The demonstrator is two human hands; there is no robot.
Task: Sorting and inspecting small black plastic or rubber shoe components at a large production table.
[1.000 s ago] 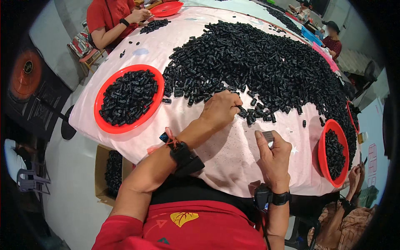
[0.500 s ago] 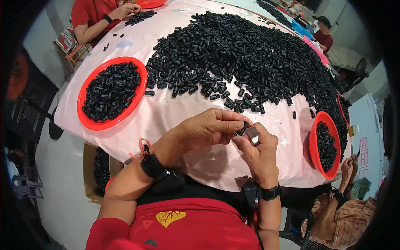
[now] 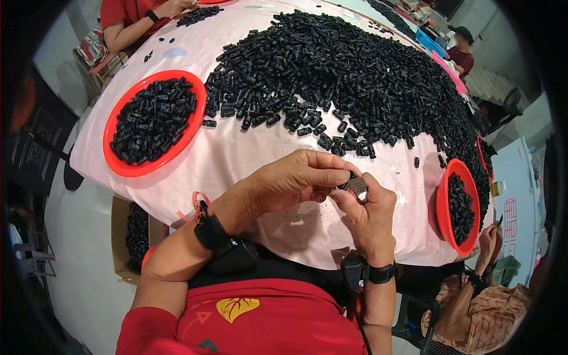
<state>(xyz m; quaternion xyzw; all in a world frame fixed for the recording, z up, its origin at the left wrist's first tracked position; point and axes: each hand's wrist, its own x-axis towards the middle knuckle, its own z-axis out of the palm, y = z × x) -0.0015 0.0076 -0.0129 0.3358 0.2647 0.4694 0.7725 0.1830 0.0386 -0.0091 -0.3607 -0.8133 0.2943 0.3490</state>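
My left hand (image 3: 293, 180) pinches a small black plastic part (image 3: 349, 179) between thumb and fingertips, over the near side of the table. Close against it, my right hand (image 3: 371, 219) grips a small flat metal blade (image 3: 358, 186) between thumb and forefinger. Blade and part meet or nearly meet; my fingers cover where they would touch. Beyond both hands, a large heap of similar black parts (image 3: 319, 71) spreads over the pink tablecloth (image 3: 278, 142), with several loose parts at its near edge.
A red bowl (image 3: 110, 151) full of black parts stands at left, another red bowl (image 3: 445, 216) at right. Below the table's left edge is a cardboard box (image 3: 121, 242) of parts. Co-workers sit at far left (image 3: 133, 29), far right (image 3: 461, 56) and near right (image 3: 473, 307).
The view has shifted slightly, so bowls and table sit a little differently in the picture. Both hands keep their grips, with the blade and the black part still together.
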